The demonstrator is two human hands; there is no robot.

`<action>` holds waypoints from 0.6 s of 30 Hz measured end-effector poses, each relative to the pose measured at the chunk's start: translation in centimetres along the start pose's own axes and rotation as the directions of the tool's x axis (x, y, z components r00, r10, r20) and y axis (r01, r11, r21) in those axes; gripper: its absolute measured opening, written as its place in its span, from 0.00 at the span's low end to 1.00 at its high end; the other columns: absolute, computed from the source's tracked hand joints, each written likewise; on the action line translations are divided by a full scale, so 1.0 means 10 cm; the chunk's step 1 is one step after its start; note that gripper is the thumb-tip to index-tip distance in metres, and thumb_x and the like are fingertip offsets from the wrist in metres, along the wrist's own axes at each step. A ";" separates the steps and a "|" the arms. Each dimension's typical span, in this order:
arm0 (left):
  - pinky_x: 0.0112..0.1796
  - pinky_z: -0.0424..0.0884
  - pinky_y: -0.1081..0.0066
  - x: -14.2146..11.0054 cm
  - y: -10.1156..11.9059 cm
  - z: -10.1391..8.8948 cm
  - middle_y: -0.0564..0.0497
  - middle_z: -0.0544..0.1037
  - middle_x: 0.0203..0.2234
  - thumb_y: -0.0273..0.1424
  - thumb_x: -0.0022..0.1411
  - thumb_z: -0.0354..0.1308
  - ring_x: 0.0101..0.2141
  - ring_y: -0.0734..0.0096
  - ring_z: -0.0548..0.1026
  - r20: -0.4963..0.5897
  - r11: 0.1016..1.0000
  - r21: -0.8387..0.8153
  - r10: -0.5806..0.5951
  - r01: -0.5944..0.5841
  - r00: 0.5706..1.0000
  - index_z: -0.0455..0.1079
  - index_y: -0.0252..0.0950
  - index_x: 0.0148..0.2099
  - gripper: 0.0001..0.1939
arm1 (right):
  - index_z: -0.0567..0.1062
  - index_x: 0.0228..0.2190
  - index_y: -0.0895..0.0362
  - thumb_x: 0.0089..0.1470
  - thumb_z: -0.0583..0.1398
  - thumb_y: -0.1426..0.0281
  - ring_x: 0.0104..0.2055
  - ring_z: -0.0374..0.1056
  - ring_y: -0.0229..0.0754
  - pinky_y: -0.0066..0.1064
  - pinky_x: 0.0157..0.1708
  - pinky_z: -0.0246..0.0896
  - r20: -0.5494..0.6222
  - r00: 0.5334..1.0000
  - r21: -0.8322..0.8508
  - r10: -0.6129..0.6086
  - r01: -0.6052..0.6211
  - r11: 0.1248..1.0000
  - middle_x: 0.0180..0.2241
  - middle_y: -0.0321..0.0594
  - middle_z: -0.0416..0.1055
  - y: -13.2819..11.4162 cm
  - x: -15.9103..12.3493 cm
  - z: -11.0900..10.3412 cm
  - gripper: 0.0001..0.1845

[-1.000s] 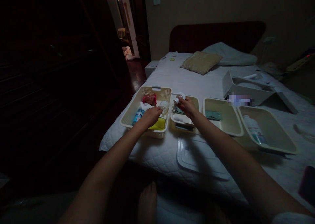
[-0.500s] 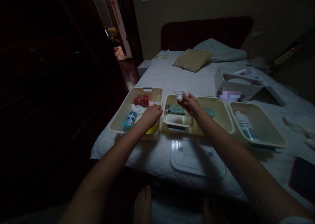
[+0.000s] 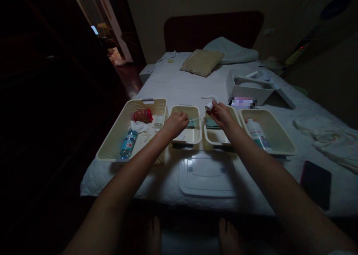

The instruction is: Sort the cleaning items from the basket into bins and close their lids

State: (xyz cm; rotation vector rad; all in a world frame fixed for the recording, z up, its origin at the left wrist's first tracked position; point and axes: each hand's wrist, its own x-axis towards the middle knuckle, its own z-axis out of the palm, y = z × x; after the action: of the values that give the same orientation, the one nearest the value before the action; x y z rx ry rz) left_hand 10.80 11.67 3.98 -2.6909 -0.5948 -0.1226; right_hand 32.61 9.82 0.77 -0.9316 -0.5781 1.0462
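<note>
My right hand (image 3: 222, 115) is closed on a small white spray pump head (image 3: 208, 105) whose thin clear tube runs left over a small cream tray (image 3: 196, 135). My left hand (image 3: 176, 123) is a closed fist above that tray's left rim; what its fingers hold is hidden. To the left stands a perforated cream basket (image 3: 116, 145) with a red roller (image 3: 143, 115), a blue-labelled bottle (image 3: 128, 145) and white items. A second small tray (image 3: 214, 139) lies under my right wrist. A larger tray (image 3: 282, 143) at the right holds a white bottle (image 3: 256, 132).
A clear plastic lid (image 3: 208, 174) lies on the white bed near the front edge. A dark phone (image 3: 316, 184) is at the right, with crumpled white cloth (image 3: 330, 143) behind it. An open white box (image 3: 251, 89) and pillows (image 3: 203, 62) sit farther back. Dark furniture fills the left.
The view has shifted right, so the trays sit further left in frame. My right hand has lifted the pump head up and rightward. My left hand has moved from the basket to above the small tray.
</note>
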 end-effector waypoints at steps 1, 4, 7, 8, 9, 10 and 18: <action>0.33 0.65 0.65 0.09 0.06 -0.01 0.41 0.72 0.35 0.22 0.62 0.47 0.39 0.59 0.69 -0.007 1.000 0.000 0.015 -0.015 1.000 0.71 0.28 0.40 0.12 | 0.63 0.23 0.55 0.45 0.65 0.65 0.27 0.66 0.29 0.23 0.34 0.68 -0.020 1.000 -0.006 -0.010 0.010 1.000 0.23 0.27 0.66 -0.06 0.02 -0.07 0.15; 0.34 0.65 0.65 0.40 0.29 -0.06 0.40 0.72 0.35 0.22 0.62 0.46 0.40 0.59 0.69 -0.032 0.997 -0.023 0.077 -0.077 0.997 0.71 0.27 0.40 0.12 | 0.65 0.26 0.54 0.47 0.63 0.65 0.27 0.66 0.29 0.23 0.32 0.68 -0.090 0.995 -0.063 -0.052 0.047 0.997 0.24 0.28 0.67 -0.29 0.06 -0.31 0.11; 0.34 0.66 0.66 0.75 0.60 -0.13 0.39 0.72 0.36 0.22 0.63 0.45 0.40 0.59 0.69 -0.045 0.989 -0.067 0.130 -0.133 0.990 0.71 0.26 0.41 0.13 | 0.67 0.29 0.54 0.48 0.61 0.65 0.28 0.66 0.30 0.23 0.30 0.68 -0.159 0.980 -0.174 -0.119 0.091 0.981 0.27 0.29 0.69 -0.58 0.06 -0.60 0.08; 0.34 0.67 0.66 0.86 0.71 -0.14 0.39 0.71 0.36 0.22 0.63 0.43 0.41 0.59 0.69 -0.056 0.985 -0.079 0.146 -0.151 0.988 0.71 0.26 0.41 0.14 | 0.68 0.30 0.55 0.48 0.61 0.66 0.27 0.66 0.30 0.23 0.29 0.67 -0.185 0.972 -0.222 -0.145 0.103 0.970 0.27 0.30 0.69 -0.68 0.05 -0.70 0.08; 0.33 0.67 0.66 0.98 0.83 -0.16 0.39 0.71 0.36 0.22 0.63 0.43 0.41 0.59 0.69 -0.063 0.982 -0.091 0.161 -0.167 0.985 0.71 0.26 0.40 0.14 | 0.69 0.30 0.55 0.48 0.61 0.66 0.27 0.66 0.30 0.23 0.29 0.67 -0.211 0.962 -0.272 -0.174 0.113 0.955 0.27 0.31 0.69 -0.77 0.04 -0.81 0.07; 0.34 0.67 0.66 1.09 0.96 -0.16 0.39 0.71 0.36 0.22 0.63 0.43 0.42 0.59 0.69 -0.084 0.974 -0.102 0.194 -0.202 0.977 0.71 0.26 0.40 0.14 | 0.69 0.30 0.56 0.47 0.61 0.67 0.27 0.65 0.30 0.23 0.28 0.67 -0.234 0.950 -0.321 -0.205 0.124 0.939 0.27 0.31 0.69 -0.85 0.03 -0.92 0.07; 0.33 0.71 0.66 1.85 2.00 0.00 0.39 0.72 0.37 0.20 0.63 0.42 0.41 0.59 0.72 -0.199 0.892 -0.255 0.329 -0.373 0.923 0.71 0.26 0.42 0.15 | 0.73 0.34 0.57 0.43 0.61 0.68 0.29 0.67 0.34 0.25 0.26 0.64 -0.319 0.885 -0.612 -0.338 0.080 0.787 0.30 0.37 0.72 -1.27 -0.16 -1.82 0.12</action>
State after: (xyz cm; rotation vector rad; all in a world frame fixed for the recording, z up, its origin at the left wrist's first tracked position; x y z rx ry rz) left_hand 36.07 2.09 0.09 -2.9846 -0.0335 -0.3338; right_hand 52.09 -0.75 2.53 -1.5498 -0.6397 0.4212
